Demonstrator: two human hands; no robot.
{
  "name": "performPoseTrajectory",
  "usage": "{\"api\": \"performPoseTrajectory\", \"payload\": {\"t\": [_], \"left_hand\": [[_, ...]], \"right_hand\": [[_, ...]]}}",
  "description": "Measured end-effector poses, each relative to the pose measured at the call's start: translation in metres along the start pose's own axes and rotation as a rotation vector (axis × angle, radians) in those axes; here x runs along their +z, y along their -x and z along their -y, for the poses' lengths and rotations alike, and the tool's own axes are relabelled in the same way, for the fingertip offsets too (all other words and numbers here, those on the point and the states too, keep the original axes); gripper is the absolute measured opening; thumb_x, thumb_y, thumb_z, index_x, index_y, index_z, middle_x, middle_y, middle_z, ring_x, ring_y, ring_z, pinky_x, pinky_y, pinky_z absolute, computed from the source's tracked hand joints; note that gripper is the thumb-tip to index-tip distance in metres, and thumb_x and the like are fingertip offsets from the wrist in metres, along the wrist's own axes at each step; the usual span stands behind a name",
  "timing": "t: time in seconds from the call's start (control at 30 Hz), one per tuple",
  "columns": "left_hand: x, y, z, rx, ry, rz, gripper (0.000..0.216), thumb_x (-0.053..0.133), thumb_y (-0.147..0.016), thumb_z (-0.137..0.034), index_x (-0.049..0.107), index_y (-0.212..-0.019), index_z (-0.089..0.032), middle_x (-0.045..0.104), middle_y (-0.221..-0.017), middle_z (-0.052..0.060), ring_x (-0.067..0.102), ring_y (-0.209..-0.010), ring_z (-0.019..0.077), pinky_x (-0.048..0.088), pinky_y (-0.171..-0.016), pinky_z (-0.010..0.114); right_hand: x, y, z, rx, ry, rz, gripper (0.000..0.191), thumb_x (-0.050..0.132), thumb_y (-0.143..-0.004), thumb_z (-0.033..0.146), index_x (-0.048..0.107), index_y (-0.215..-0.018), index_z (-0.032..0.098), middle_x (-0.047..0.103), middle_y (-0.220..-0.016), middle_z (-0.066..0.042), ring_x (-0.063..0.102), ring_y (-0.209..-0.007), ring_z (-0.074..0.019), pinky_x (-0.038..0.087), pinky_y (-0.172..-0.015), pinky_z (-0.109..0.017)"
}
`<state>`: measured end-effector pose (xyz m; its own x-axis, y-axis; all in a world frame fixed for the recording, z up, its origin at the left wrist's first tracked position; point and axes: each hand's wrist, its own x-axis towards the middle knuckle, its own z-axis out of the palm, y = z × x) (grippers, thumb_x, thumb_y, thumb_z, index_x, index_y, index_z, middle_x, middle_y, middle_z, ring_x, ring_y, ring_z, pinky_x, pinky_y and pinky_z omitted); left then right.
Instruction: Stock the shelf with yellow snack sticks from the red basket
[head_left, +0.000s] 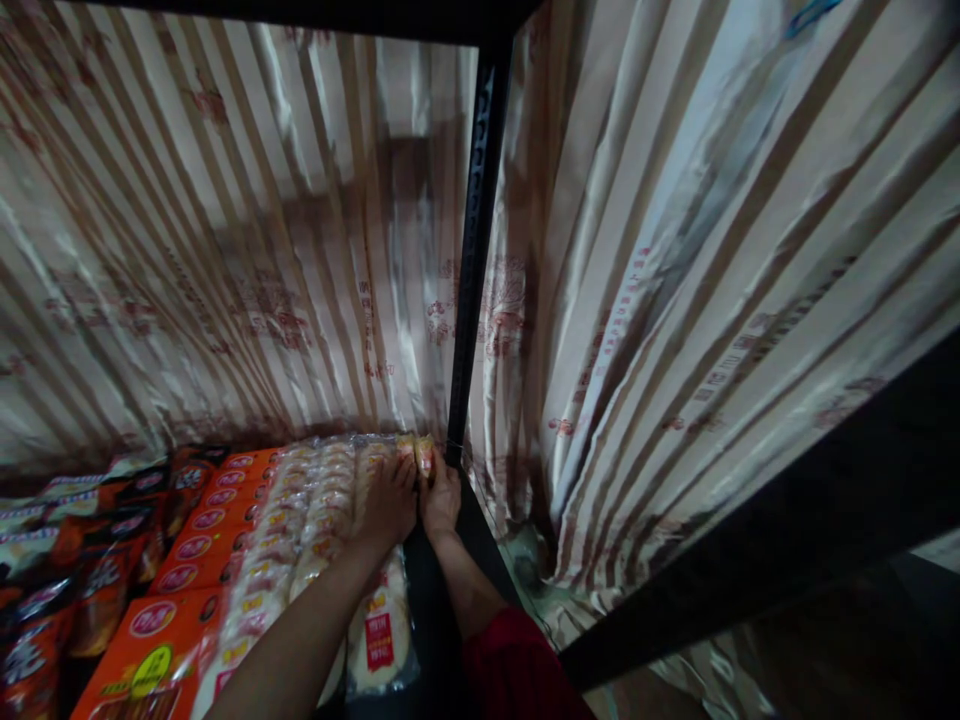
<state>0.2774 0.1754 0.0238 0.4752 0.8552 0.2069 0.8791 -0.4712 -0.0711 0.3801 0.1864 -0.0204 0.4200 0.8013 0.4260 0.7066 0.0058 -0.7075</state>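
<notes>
At the back corner of a dark shelf (439, 620), both hands are close together around small yellowish packets with red marks. My right hand (442, 498) pinches the right-hand small packet (425, 456) between thumb and fingers. Just left of it, my left hand (390, 500) has its fingers closed against another small packet (406, 446); its palm hides part of that packet. Beneath my left forearm runs a row of clear-wrapped pale round pastries (390, 640) with red labels. More overlapping rows of wrapped pastries (281, 520) lie to the left.
Orange snack packs (196, 545) stand in a row farther left, beside black-and-orange bags (105, 575). A black metal upright (472, 250) rises right behind my hands. Pleated printed curtains (262, 230) hang behind and to the right. A dark beam (750, 520) crosses the lower right.
</notes>
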Motion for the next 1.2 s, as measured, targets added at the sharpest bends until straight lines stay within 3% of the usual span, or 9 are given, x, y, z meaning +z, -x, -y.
{"api": "performPoseTrajectory", "payload": {"t": [0.2,0.43,0.63,0.83,0.97,1.2], "left_hand": [[-0.002,0.001,0.000,-0.016,0.002,-0.005,0.046,0.035,-0.087,-0.024,0.044,-0.132,-0.017,0.040,-0.141,0.007,0.029,-0.132,0.0266,0.021,-0.107,0.050],[-0.004,0.001,-0.003,-0.046,-0.006,0.022,0.047,0.030,-0.088,-0.021,0.044,-0.132,-0.011,0.040,-0.141,0.010,0.029,-0.131,0.0294,0.019,-0.107,0.051],[-0.009,0.003,-0.005,-0.060,-0.008,0.017,0.046,0.028,-0.089,-0.023,0.045,-0.131,-0.014,0.041,-0.140,0.010,0.031,-0.130,0.0295,0.021,-0.106,0.051],[-0.007,0.002,-0.004,-0.048,0.009,0.028,0.048,0.029,-0.088,-0.022,0.041,-0.134,-0.015,0.038,-0.143,0.009,0.029,-0.131,0.0290,0.019,-0.106,0.051],[-0.007,0.002,-0.005,-0.070,0.019,0.019,0.050,0.029,-0.088,-0.022,0.036,-0.137,-0.014,0.037,-0.143,0.009,0.030,-0.131,0.0290,0.020,-0.106,0.050],[-0.008,0.002,-0.006,-0.088,0.012,0.020,0.049,0.029,-0.087,-0.022,0.039,-0.134,-0.013,0.036,-0.144,0.010,0.031,-0.130,0.0295,0.020,-0.106,0.049]], "right_hand": [[0.007,-0.003,0.000,-0.008,0.059,0.063,0.049,0.046,-0.080,0.014,0.052,-0.127,0.028,0.053,-0.092,-0.005,0.049,-0.087,-0.0189,0.041,-0.082,-0.028],[0.011,-0.003,-0.001,-0.076,0.083,0.051,0.050,0.046,-0.079,0.014,0.053,-0.125,0.030,0.053,-0.091,-0.005,0.047,-0.084,-0.0196,0.042,-0.080,-0.029],[0.014,-0.002,-0.005,-0.116,0.056,0.038,0.049,0.047,-0.078,0.014,0.055,-0.123,0.031,0.053,-0.089,-0.004,0.047,-0.084,-0.0194,0.043,-0.079,-0.030],[0.011,-0.001,0.000,-0.090,0.016,0.016,0.043,0.044,-0.084,0.025,0.050,-0.127,0.024,0.052,-0.113,-0.009,0.045,-0.103,-0.0222,0.042,-0.088,-0.035],[0.008,-0.002,0.001,-0.087,-0.044,0.009,0.041,0.038,-0.087,0.023,0.050,-0.126,0.018,0.054,-0.116,-0.010,0.045,-0.106,-0.0211,0.039,-0.094,-0.036],[0.007,-0.001,-0.001,-0.052,-0.180,-0.031,0.026,0.041,-0.079,0.012,0.060,-0.096,0.019,0.055,-0.100,-0.007,0.053,-0.094,-0.0158,0.044,-0.086,-0.029]]}}
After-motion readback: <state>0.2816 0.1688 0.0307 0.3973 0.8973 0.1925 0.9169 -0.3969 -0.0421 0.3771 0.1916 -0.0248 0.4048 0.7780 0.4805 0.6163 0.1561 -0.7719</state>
